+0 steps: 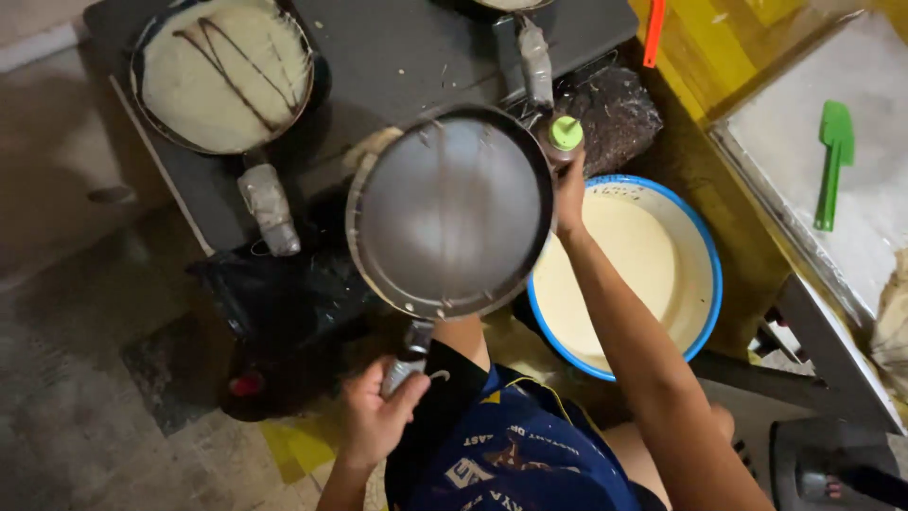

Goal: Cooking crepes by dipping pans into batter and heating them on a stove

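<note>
My left hand [376,416] grips the round dark metal pan [449,210] by its handle (pointing toward me); right hand [569,189] clasps the green-capped squeeze bottle [564,135] at its far rim.

A blue-rimmed bowl [705,284] of pale batter serves as landmark. Up and left of it, on the dark stove [397,57], a second pan [223,72] holds a pale crepe with dark streaks. Just above the bowl lies a dark bag [615,118]. To its right, a green spatula [833,161] rests on a white tray [880,85]. An orange handle [653,33] sits above.
</note>
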